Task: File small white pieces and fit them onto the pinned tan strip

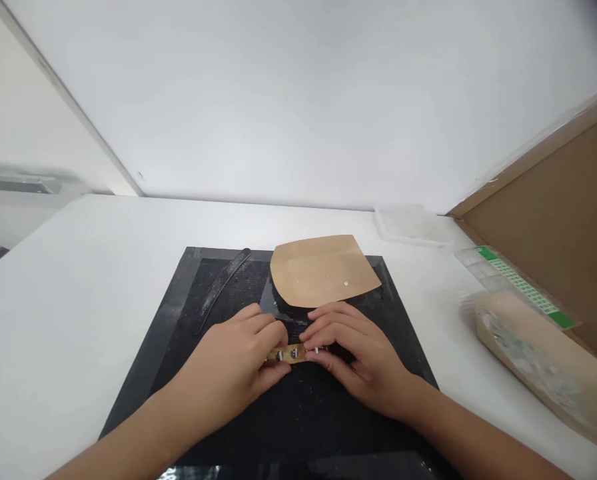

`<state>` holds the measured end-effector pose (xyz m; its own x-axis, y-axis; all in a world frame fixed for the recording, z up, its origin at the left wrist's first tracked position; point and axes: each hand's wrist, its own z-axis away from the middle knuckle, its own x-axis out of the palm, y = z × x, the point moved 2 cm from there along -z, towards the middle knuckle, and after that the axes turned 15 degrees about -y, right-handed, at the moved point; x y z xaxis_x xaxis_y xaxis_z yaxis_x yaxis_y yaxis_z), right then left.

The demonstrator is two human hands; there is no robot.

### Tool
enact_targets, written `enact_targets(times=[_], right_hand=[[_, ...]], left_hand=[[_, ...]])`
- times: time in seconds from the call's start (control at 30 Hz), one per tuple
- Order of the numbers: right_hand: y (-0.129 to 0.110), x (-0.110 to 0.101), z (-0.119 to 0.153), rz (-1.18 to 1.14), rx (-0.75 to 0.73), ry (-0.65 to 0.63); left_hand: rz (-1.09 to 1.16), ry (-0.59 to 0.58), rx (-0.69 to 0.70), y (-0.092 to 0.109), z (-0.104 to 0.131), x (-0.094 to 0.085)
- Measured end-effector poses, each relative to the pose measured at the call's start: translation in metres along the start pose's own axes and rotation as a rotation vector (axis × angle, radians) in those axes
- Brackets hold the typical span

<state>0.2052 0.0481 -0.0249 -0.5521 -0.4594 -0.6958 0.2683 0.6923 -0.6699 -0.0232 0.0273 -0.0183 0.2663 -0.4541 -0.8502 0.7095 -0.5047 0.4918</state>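
Your left hand [238, 357] and right hand [366, 357], fingers [331, 330] pinching a narrow, dark-studded tan strip [287, 354] at nine and three o'clock | strip over the flat black rectangular mat [298, 423] | curved-edged brown paper sheet [316, 270] toward one o'clock

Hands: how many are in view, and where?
2: the left hand pinches one end of a small tan strip; the right hand is at its other end. None appear hidden.

Left fingers [277, 331] and right fingers [339, 333] hold a tan strip [300, 354] (seemingly studded).
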Motion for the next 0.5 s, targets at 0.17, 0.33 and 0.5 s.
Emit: enact_targets(times=[0.17, 0.33, 0.5], right_hand=[[-0.009, -0.009, 0.003, 0.004, -0.037, 0.057], [-0.017, -0.016, 0.002, -0.1, -0.045, 0.027], [-0.024, -0.012, -0.001, -0.169, -0.114, -0.095]], left_hand=[[0.005, 0.052, 0.082, 0.001, 0.004, -0.008], [0.142, 0.262, 0.321, 0.016, 0.012, -0.019], [0.193, 0.309, 0.467, 0.029, 0.013, -0.02]])
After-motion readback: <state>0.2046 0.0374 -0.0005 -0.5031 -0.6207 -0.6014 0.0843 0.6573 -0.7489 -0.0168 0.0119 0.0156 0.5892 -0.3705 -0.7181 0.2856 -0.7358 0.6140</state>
